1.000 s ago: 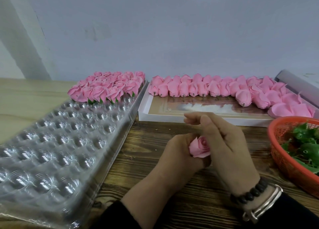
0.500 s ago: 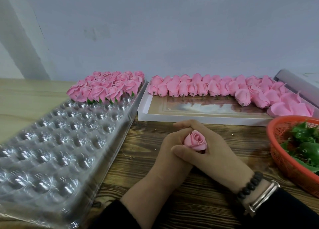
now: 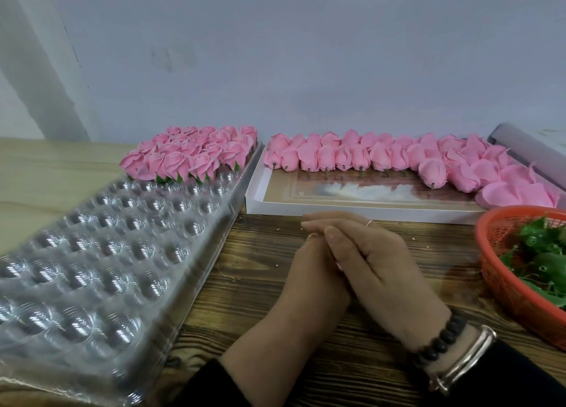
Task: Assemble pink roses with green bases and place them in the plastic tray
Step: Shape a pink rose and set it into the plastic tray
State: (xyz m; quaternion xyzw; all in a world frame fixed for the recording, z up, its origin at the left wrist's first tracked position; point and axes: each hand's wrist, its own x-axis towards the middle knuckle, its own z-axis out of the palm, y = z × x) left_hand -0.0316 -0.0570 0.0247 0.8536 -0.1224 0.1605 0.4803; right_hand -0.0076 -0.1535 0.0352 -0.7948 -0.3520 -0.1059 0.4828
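While right hand [image 3: 378,268] overlaps left hand [image 3: 307,279], tray [image 3: 202,271] left of grip

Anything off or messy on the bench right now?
Mostly tidy. In the white box, the roses at the right end lie jumbled and flattened, unlike the neat row on the left. Small crumbs dot the table.

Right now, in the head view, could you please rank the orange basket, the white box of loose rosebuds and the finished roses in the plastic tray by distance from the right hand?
1. White box, just beyond the right hand.
2. Orange basket, to its right.
3. Finished roses, far left.
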